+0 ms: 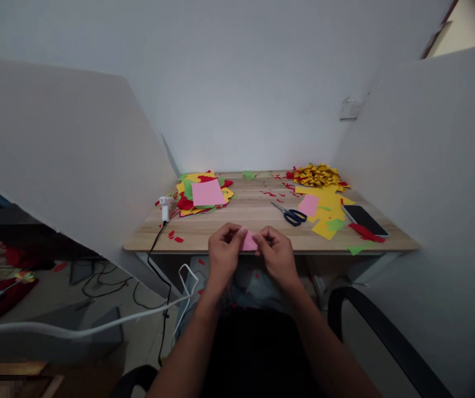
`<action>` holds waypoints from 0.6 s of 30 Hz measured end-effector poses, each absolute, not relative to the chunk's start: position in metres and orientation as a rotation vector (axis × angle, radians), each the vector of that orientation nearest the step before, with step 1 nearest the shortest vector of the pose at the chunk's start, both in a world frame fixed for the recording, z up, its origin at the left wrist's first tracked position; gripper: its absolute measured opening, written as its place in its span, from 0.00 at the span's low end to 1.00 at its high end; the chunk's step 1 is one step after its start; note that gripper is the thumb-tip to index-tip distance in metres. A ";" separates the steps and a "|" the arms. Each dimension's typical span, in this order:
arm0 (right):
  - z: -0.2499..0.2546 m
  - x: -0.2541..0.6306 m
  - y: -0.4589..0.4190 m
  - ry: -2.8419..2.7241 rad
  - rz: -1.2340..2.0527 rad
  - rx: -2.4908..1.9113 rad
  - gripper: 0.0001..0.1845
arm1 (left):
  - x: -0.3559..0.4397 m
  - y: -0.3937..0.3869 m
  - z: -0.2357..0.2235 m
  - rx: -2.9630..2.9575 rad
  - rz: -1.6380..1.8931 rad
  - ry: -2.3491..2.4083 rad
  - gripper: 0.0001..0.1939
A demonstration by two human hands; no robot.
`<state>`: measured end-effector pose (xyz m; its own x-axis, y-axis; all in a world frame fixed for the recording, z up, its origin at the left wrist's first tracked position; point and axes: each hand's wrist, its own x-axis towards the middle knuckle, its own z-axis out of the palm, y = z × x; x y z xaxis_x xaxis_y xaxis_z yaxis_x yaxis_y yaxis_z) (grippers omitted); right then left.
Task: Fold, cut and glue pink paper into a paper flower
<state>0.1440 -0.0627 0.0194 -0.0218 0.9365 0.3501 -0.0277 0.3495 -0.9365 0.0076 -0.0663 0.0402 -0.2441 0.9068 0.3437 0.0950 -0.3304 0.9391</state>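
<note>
One pink paper [248, 242], left hand [224, 251], right hand [278, 253] fingers pinching opposite sides, prob for control; scissors [294, 216] parked close

Pretty dim setup you've got. Light's flat and greyish on your wall [246, 105], with the brightest patch at the far right, up high. Under your desk [246, 213] it falls into murky shadow, and your top [254, 354] is basically a black blob. Wide-angle stretch bends the left partition [55, 127], your right corners go dark, the pink paper [249, 241] looks soft, and your near left corner's pixelated.
</note>
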 end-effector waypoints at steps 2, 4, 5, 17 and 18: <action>0.020 0.148 -0.063 -1.360 0.982 -0.904 0.18 | 0.006 -0.063 0.041 1.364 1.591 1.230 0.14; 0.020 0.152 -0.063 -1.347 0.969 -0.920 0.19 | 0.007 -0.060 0.041 1.360 1.536 1.195 0.15; 0.019 0.154 -0.062 -1.339 0.954 -0.934 0.19 | 0.008 -0.059 0.041 1.357 1.517 1.178 0.16; 0.015 0.162 -0.059 -1.303 0.714 -1.011 0.13 | 0.023 -0.056 0.035 1.366 1.395 1.110 0.14; 0.016 0.162 -0.059 -1.322 0.727 -1.008 0.15 | 0.023 -0.058 0.035 1.361 1.388 1.103 0.14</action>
<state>0.1619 -0.0591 0.0157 0.1417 0.8912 0.4309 0.1135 0.4178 -0.9014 0.0230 -0.0580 0.0352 -0.0175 0.9747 0.2228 -0.0034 -0.2229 0.9748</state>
